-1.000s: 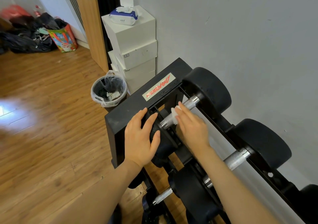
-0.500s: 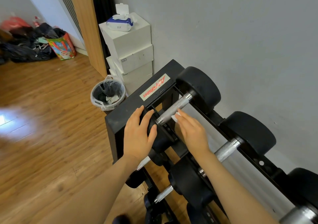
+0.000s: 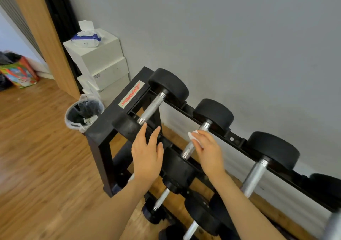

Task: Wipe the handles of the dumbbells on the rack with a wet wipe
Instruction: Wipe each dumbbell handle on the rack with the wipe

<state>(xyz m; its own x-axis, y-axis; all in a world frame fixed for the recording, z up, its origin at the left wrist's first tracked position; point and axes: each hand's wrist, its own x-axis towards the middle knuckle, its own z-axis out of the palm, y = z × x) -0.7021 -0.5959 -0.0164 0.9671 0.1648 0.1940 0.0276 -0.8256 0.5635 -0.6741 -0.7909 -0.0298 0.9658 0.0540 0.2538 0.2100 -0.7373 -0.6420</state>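
On the top tier of the black rack [image 3: 103, 129], the right hand [image 3: 208, 151] presses a white wet wipe [image 3: 192, 135] against the knurled handle [image 3: 191, 145] of the second dumbbell [image 3: 214, 115], fingers curled round the wipe. Just beside it, the left hand [image 3: 147, 151] rests with fingers straight and slightly spread on the near head of the first dumbbell [image 3: 127, 127].

Right hand [image 3: 208, 151], wet wipe [image 3: 193, 137]: shifting from first handle [image 3: 151, 109] onto second handle [image 3: 191, 145]. Left hand [image 3: 147, 153]: sliding between both dumbbells.
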